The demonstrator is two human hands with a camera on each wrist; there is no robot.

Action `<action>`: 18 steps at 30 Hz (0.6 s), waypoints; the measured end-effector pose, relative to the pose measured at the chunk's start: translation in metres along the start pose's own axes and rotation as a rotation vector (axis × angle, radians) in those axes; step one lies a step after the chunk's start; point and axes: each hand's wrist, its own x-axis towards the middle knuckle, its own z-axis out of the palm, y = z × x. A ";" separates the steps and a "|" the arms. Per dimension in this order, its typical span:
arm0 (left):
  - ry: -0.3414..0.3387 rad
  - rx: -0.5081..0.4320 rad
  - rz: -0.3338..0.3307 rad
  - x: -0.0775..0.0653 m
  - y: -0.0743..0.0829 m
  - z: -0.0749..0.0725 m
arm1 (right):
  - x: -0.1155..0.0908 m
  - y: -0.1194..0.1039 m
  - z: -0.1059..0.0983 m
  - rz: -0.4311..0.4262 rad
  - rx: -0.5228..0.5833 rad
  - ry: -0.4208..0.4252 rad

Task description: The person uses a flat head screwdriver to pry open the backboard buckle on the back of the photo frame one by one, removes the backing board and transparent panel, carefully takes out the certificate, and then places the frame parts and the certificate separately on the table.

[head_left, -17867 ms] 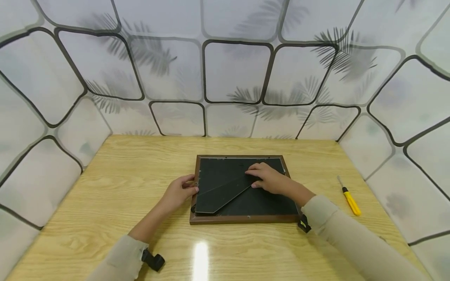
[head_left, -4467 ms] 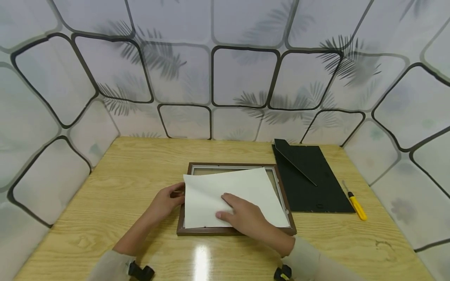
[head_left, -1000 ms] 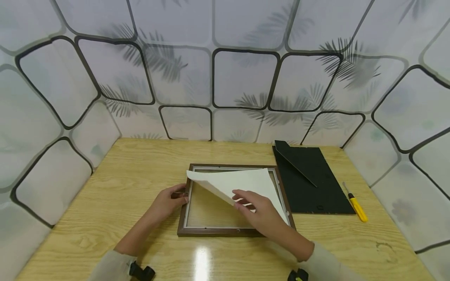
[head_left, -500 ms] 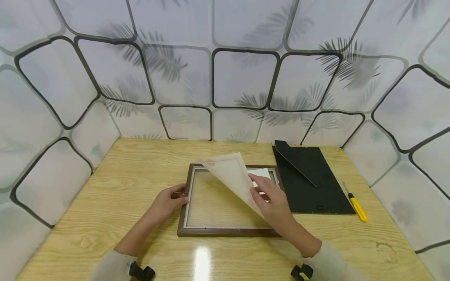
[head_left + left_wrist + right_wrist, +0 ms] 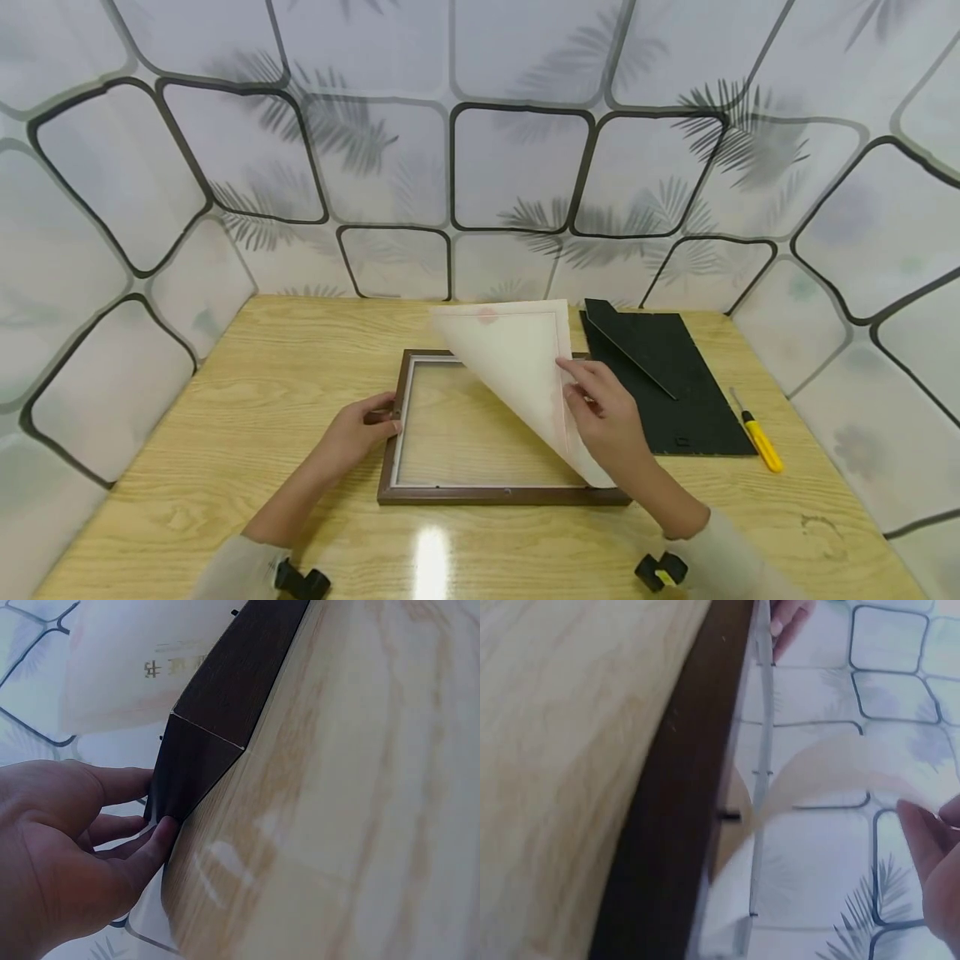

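A brown picture frame point(image 5: 495, 497) lies face down on the wooden table, its back uncovered. At its left side my left hand point(image 5: 352, 435) grips the frame edge, thumb and fingers on either side in the left wrist view point(image 5: 82, 847). Over the frame's right half, my right hand point(image 5: 611, 425) pinches a certificate sheet point(image 5: 510, 358) by its edge. The sheet is lifted and curled, with a border and a faint reddish mark showing. Gold characters show on the certificate point(image 5: 150, 675) in the left wrist view. Its lower right corner lies near the frame's right end.
A black backing board point(image 5: 675, 425) with its stand leg point(image 5: 626, 346) lies right of the frame. Beside it is a yellow-handled screwdriver point(image 5: 763, 446). Patterned fabric walls point(image 5: 517, 167) rise behind and at both sides of the table point(image 5: 262, 375).
The certificate sheet lay flat in the frame; my right hand has peeled it up from the left and drawn it rightward. Earlier, the backing board came off the frame. My left hand stays at the frame's side.
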 end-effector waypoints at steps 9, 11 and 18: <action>0.001 0.013 -0.001 0.000 0.002 -0.001 | 0.011 0.007 -0.033 0.322 0.070 -0.171; -0.001 0.004 0.003 0.000 0.002 -0.001 | 0.014 0.011 -0.039 0.343 0.084 -0.185; -0.006 -0.022 0.014 -0.002 0.002 0.000 | 0.014 0.021 -0.060 0.435 0.083 -0.142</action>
